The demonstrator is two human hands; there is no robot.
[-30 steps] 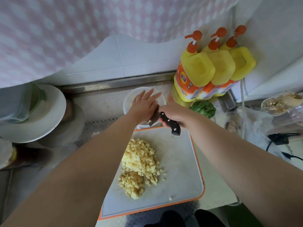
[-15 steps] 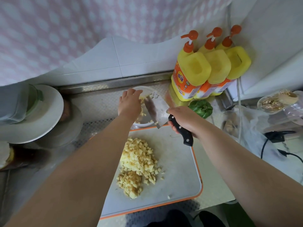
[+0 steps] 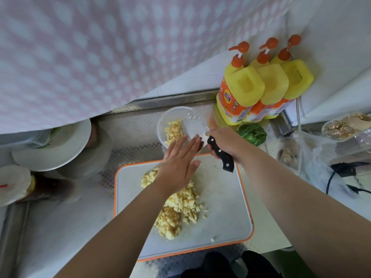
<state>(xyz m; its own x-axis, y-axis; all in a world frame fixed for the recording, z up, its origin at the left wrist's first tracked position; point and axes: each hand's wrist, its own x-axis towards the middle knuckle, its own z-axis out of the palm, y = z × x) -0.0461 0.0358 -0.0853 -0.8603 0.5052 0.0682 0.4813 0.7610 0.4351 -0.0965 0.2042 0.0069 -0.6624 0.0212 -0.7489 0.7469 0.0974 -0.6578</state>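
In the head view, my left hand has pulled back from the bowl since half a second ago. Its fingers are straight and empty beside the cleaver, which my right hand grips over the bowl, so I judge that load delivered. Most diced potato remains on the cutting board, which lies on the metal tabletop, with plates to the left and yellow bottles by the wall.

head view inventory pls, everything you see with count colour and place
cutting board: 1, white, orange rim, centre
diced food: one heap, pale yellow, on the cutting board
bowl: 1, clear, behind the cutting board
knife: 1, black handle, over the bowl
pump bottles: 3, yellow with orange pumps, right rear
vegetable: 1, green, by the pump bottles
plates: several, white, left
left hand: 1, fingers straight, by the blade
right hand: 1, grips the knife handle
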